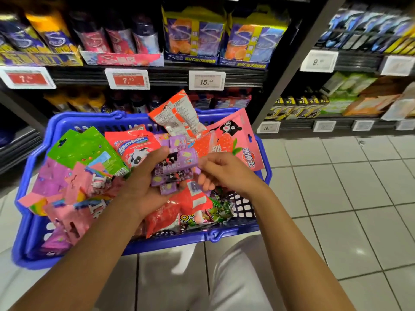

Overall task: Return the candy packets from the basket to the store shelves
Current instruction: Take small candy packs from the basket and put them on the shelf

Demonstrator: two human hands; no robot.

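A blue plastic basket (33,243) stands on the floor in front of me, heaped with candy packets. My left hand (143,185) grips a stack of small purple candy packets (175,164) over the middle of the basket. My right hand (222,171) is at the right end of that stack, its fingers curled against it. Around them lie a green packet (83,149), a red cow-print packet (132,144), an orange-red packet (177,115), a pink strawberry packet (235,138) and several pink packets (74,198).
Store shelves (157,75) rise just behind the basket, with boxed sweets above price tags (126,79). A second shelf unit (359,63) stands to the right. White floor tiles (348,198) spread to the right of the basket. My legs in light trousers (235,277) are below.
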